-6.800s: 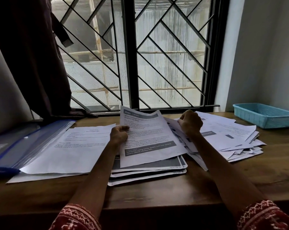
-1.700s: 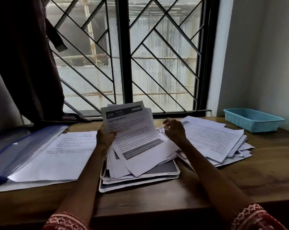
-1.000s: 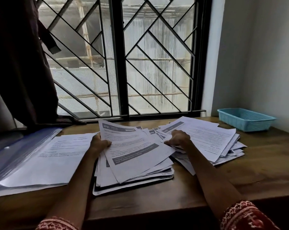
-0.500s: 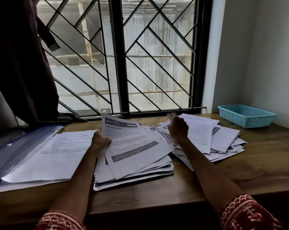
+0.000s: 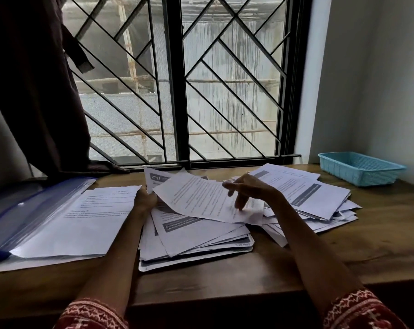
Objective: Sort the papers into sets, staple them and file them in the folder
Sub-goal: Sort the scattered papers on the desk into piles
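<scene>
Here right hand [image 5: 250, 189] touches top sheet [image 5: 201, 200] — left hand [image 5: 145, 199] grips stack [image 5: 196, 241].

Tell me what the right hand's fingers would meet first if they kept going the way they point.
The right hand points down-left; its fingertips look nearly on the loose sheet over the middle pile, so probably that sheet, though contact is unclear.

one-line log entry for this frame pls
phase: sorting | left hand: grips middle pile's sheets | right hand: laying sheet on it | folder: open, left
</scene>
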### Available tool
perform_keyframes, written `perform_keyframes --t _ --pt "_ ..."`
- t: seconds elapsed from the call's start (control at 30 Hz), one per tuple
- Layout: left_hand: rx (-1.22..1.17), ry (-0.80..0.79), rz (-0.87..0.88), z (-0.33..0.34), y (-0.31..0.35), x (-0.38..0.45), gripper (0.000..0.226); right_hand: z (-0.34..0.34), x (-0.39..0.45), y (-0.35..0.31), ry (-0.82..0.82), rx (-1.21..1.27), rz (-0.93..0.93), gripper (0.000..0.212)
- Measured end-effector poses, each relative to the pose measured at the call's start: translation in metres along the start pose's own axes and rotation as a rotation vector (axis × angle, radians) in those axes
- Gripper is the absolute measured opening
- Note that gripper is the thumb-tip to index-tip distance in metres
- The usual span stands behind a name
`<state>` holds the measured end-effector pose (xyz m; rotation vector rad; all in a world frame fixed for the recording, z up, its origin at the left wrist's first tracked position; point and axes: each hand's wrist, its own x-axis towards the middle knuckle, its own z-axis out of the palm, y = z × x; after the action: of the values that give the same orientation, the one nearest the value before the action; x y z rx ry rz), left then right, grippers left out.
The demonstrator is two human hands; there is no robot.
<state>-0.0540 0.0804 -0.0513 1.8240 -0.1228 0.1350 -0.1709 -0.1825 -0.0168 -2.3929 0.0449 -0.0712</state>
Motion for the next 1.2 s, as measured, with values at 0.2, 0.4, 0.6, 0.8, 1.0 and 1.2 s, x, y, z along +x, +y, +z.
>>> perform_keyframes --t 0.2,0.4,0.6,0.8,1.0,1.2 --pt "-0.029 0.019 -0.020 0.001 0.000 0.002 0.034 0.020 0.017 0.000 0.131 -0.444 -0.017 0.056" --pt "-0.007 -0.001 -0.003 0.001 0.000 0.001 0.035 0.064 0.017 -0.024 -0.043 -0.411 -0.139 0.072" --pt "-0.018 0.009 0.019 0.005 0.000 0.001 0.038 0.076 0.018 -0.041 0.095 -0.620 -0.300 0.048" --pt "-0.084 0.006 -0.041 0.007 0.002 0.005 0.069 0.079 0.017 -0.040 0.140 -0.597 -0.331 0.061" --pt "-0.122 0.027 -0.091 0.004 -0.003 0.010 0.039 0.072 0.012 -0.037 0.142 -0.539 -0.257 0.054" --pt "-0.185 0.172 -0.014 -0.002 0.000 0.001 0.040 0.047 0.010 -0.018 0.255 -0.732 0.232 0.093"
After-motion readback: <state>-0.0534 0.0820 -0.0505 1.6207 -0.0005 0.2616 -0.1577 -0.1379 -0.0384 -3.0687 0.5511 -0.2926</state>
